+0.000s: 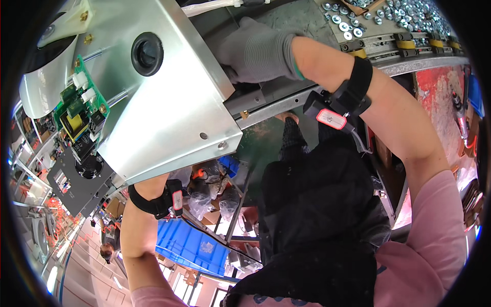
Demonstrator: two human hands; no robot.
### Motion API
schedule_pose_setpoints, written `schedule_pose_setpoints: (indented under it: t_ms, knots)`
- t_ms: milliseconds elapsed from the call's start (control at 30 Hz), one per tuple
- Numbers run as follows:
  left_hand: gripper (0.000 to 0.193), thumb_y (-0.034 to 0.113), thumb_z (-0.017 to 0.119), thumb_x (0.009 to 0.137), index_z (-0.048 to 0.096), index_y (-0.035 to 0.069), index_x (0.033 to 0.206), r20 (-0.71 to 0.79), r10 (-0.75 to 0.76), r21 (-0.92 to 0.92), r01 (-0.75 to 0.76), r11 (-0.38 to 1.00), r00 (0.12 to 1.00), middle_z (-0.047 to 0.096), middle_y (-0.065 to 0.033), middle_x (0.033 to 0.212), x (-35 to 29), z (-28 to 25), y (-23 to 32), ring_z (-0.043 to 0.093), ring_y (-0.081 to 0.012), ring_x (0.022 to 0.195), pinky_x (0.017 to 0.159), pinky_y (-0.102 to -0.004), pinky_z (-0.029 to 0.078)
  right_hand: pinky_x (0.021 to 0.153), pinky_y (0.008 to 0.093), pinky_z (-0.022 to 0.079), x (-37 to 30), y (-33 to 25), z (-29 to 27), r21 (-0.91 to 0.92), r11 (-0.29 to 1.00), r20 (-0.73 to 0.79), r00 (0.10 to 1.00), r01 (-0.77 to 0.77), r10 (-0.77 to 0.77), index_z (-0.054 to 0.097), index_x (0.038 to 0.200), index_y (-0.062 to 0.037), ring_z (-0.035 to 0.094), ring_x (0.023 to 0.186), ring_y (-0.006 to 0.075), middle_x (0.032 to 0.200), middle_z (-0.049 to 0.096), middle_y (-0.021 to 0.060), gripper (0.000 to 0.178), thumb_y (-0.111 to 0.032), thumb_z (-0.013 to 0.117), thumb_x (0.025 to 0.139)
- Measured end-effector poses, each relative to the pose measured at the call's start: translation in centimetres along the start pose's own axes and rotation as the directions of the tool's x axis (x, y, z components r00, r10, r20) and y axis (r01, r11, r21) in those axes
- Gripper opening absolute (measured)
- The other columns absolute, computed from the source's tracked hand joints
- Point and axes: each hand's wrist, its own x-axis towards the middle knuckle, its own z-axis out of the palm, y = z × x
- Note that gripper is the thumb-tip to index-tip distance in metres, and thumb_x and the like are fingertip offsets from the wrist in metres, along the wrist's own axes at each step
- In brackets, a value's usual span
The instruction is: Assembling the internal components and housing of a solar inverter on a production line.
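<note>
A silvery sheet-metal housing (pixel 169 112) takes up the upper left and stands tilted over the bench edge. A round black grommet (pixel 147 53) sits in its face, and a green circuit board (pixel 89 94) is mounted on standoffs at its left side. My right hand (pixel 255 51), in a grey knitted glove, is beside the housing's right edge; its fingertips are lost in shadow behind that edge. My left forearm (pixel 140 227) reaches up under the housing's lower edge, and the panel hides the whole left hand.
Many shiny flanged screws (pixel 404 18) lie on the bench at upper right. A metal rail with yellow rollers (pixel 406 45) runs along the bench edge. Below are a blue bin (pixel 192 248) and clear plastic bags (pixel 202 202). A powered screwdriver (pixel 460 115) hangs at far right. A person (pixel 108 245) is far off left.
</note>
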Motion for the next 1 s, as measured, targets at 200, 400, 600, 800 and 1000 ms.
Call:
schedule_pose_setpoints:
  t_ms: [200, 400, 600, 800, 1000]
  knots:
    - [0.053, 0.024, 0.082, 0.065, 0.056, 0.0, 0.105, 0.058, 0.064, 0.043, -0.066, 0.997, 0.996, 0.061, -0.0141, 0.082, 0.9, -1.2, 0.1, 0.061, -0.0313, 0.069, 0.06, -0.0395, 0.048, 0.085, 0.0363, 0.038, -0.5, 1.6, -0.2, 0.341, 0.936, -0.02, 0.996, 0.086, -0.085, 0.068, 0.088, -0.0164, 0.063, 0.077, 0.0205, 0.077, 0.066, 0.0028, 0.017, -0.026, 0.053, 0.089]
    - [0.045, 0.024, 0.08, 0.065, 0.059, 0.0, 0.097, 0.105, 0.0, 0.066, -0.007, 0.998, 0.994, 0.06, -0.013, 0.079, 1.7, -1.6, 1.4, 0.06, -0.0299, 0.066, 0.058, -0.0389, 0.047, 0.088, 0.0347, 0.041, 0.5, 0.3, 0.6, 0.013, 1.0, -0.03, 1.0, -0.006, 0.006, 0.067, 0.089, -0.0111, 0.064, 0.072, 0.0222, 0.074, 0.065, 0.0066, 0.016, -0.02, 0.054, 0.087]
    - [0.044, 0.029, 0.079, 0.065, 0.06, 0.001, 0.094, -0.013, 0.062, -0.021, -0.063, 0.998, 0.998, 0.059, -0.012, 0.075, 1.3, 0.3, -0.3, 0.059, -0.0284, 0.064, 0.056, -0.0391, 0.047, 0.09, 0.0386, 0.038, -0.6, 2.6, 0.0, 0.313, 0.949, 0.023, 0.999, 0.034, -0.043, 0.068, 0.098, -0.0135, 0.063, 0.085, 0.0221, 0.083, 0.067, 0.0053, 0.03, -0.038, 0.054, 0.087]
    - [0.041, 0.03, 0.078, 0.066, 0.061, 0.003, 0.093, 0.074, -0.021, 0.028, 0.019, 0.999, 0.997, 0.06, -0.0104, 0.074, 1.4, -0.7, 0.4, 0.06, -0.0291, 0.062, 0.056, -0.0376, 0.047, 0.087, 0.036, 0.039, 0.5, -0.7, -0.3, -0.053, 0.998, 0.064, 0.998, -0.025, 0.029, 0.067, 0.094, -0.0126, 0.063, 0.076, 0.0194, 0.076, 0.065, 0.0047, 0.016, -0.019, 0.053, 0.089]
    - [0.036, 0.023, 0.078, 0.067, 0.06, 0.004, 0.092, 0.056, 0.02, -0.09, -0.015, 0.996, 0.998, 0.06, -0.0102, 0.074, 1.8, -1.4, 1.0, 0.061, -0.0281, 0.063, 0.057, -0.0371, 0.048, 0.085, 0.0362, 0.038, 0.1, 1.4, -0.4, 0.187, 0.982, 0.009, 1.0, 0.001, -0.003, 0.067, 0.094, -0.0148, 0.063, 0.078, 0.0195, 0.081, 0.066, 0.0017, 0.016, -0.022, 0.055, 0.088]
